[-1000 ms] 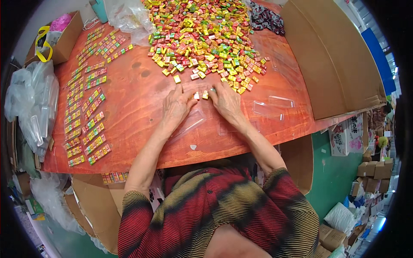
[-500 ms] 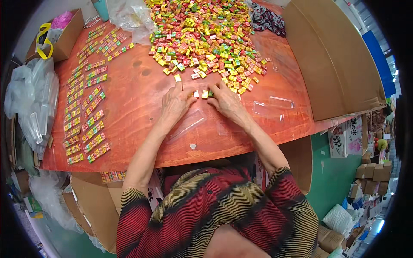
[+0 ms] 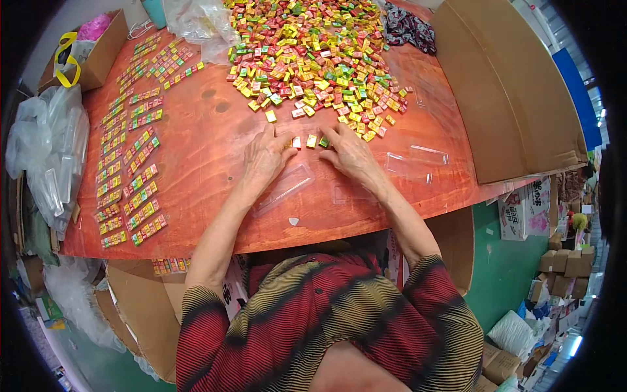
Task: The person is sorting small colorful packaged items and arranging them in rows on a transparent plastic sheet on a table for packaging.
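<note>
Small red, yellow and green boxes lie between my hands on the reddish table. My left hand [image 3: 264, 159] has its fingers and thumb curled around the left side of a red-and-white small box [image 3: 296, 142]. Beside it a yellow small box [image 3: 311, 141] stands untouched in the gap. My right hand [image 3: 350, 157] pinches a green small box [image 3: 323, 141] between thumb and forefinger, its far side hidden by the fingers. Just beyond my left fingertips sits a lone yellow box [image 3: 271, 116]. A clear plastic tray [image 3: 285, 189] lies by my left wrist.
A large pile of small boxes [image 3: 313, 52] spreads across the far table. Rows of filled packs [image 3: 145, 186] line the left side. More clear trays [image 3: 418, 163] lie right of my right hand. A cardboard box [image 3: 503, 91] stands at the right, plastic bags [image 3: 49, 150] at the left edge.
My right hand has shifted slightly right with the green box, widening the gap to the yellow box. My left hand stays nearly in place.
</note>
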Demonstrator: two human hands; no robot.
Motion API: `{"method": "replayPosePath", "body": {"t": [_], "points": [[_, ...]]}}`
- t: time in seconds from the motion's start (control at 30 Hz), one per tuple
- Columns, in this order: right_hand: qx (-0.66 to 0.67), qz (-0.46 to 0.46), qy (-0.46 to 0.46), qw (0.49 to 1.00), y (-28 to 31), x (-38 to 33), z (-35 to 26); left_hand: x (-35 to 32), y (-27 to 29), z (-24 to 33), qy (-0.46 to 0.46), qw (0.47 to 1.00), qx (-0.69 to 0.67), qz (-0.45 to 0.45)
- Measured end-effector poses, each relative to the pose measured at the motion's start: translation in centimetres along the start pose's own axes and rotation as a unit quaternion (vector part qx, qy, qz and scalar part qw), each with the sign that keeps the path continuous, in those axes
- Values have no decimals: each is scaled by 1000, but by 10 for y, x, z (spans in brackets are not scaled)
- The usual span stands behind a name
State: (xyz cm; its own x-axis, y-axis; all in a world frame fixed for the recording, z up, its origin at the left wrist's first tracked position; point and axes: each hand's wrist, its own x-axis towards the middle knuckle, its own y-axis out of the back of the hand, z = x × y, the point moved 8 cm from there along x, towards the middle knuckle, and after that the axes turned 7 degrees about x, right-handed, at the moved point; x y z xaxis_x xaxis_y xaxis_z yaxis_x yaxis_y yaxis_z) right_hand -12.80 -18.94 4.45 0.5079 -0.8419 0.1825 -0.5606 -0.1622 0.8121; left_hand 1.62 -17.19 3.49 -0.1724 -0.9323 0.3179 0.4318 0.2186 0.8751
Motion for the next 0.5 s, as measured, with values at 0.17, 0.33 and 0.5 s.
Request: {"method": "replayPosePath", "body": {"t": [0.17, 0.33, 0.5], "points": [[10, 8, 42, 999, -15, 6, -7, 7, -3, 8, -36, 998, -44, 13], [33, -5, 75, 997, -21, 6, -4, 7, -2, 10, -31, 999, -35, -26], [38, 38, 87, 995, -15, 9, -13, 5, 0, 10, -32, 998, -50, -13]]}}
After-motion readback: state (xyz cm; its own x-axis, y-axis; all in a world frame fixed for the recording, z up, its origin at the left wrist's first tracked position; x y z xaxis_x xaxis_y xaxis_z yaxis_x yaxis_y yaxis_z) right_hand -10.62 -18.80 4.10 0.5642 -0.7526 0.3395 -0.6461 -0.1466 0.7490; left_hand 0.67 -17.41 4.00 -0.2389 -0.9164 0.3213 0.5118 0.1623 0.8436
